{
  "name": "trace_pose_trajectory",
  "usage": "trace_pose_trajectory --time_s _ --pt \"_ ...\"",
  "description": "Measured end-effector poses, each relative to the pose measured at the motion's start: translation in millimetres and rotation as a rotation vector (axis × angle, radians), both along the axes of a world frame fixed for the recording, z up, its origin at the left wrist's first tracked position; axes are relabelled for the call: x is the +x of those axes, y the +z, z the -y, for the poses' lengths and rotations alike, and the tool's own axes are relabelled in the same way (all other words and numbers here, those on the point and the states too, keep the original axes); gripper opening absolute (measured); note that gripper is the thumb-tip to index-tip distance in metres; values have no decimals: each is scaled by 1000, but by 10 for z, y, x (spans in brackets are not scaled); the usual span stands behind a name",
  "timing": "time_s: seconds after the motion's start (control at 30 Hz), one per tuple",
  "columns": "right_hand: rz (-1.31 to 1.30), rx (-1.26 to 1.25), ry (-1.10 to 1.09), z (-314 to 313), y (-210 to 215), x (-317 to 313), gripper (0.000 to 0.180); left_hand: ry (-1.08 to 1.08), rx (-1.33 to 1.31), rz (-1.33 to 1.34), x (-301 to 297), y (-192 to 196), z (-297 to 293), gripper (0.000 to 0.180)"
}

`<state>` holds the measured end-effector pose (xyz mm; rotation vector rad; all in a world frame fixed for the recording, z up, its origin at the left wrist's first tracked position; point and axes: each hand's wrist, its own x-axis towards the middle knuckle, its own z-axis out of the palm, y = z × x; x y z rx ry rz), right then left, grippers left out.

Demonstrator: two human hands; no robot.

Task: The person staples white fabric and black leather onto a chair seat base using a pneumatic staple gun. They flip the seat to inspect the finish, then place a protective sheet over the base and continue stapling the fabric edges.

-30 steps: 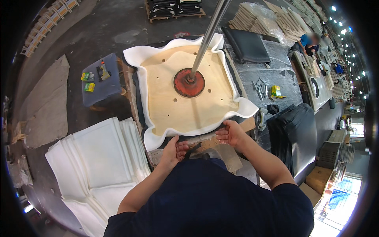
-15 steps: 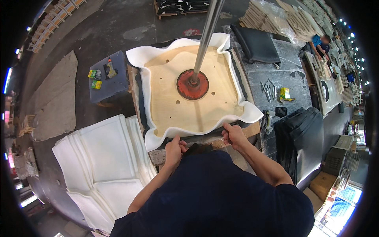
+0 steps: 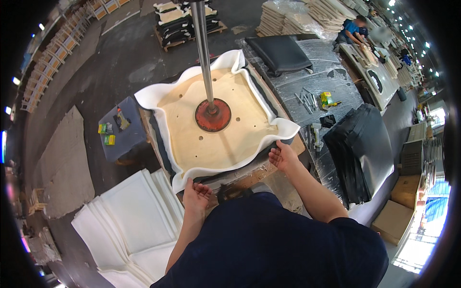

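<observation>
A plywood panel (image 3: 185, 141) with drilled holes lies inside wavy white padding (image 3: 165, 139), whose edges stand up around it. Under the padding, a black cover (image 3: 257, 157) shows along the sides. A red round plate (image 3: 212, 115) on a metal rod (image 3: 203, 53) rests on the panel. At the near left corner, my left hand (image 3: 196, 196) has curled fingers, closed at the edge of the black cover beside the padding. My right hand (image 3: 283, 157) pinches the cover's edge near the right corner. What lies within the fingers is partly hidden.
White sheets (image 3: 139, 211) are stacked at left, near a blue-topped stand (image 3: 124, 134) with a tool. To the right, a plastic-covered table (image 3: 312, 77) bears a black cushion (image 3: 278, 53), a stapler (image 3: 315, 137) and black sheets (image 3: 360, 149). A co-worker (image 3: 353, 32) is farther back.
My hands have moved apart along the near edge, the left toward the left corner and the right toward the right corner. The view has shifted and turned.
</observation>
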<state>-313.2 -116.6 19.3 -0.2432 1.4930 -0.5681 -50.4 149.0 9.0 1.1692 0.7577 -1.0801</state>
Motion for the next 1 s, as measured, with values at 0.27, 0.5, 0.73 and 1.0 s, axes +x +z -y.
trace_pose_trajectory --time_s 0.27,0.5,0.73,1.0 --pt "-131 -315 0 -111 73 108 21 -140 0 414 29 60 -40 26" --pt "29 -611 207 21 245 -426 48 -648 -105 1092 78 449 -99 32" --pt "-362 -454 61 462 -746 -1944 41 -1545 -11 2049 -1150 466 1134 60" --pt "-1019 -373 365 2064 -2132 -3379 56 -1731 172 1958 -1381 390 1933 24"
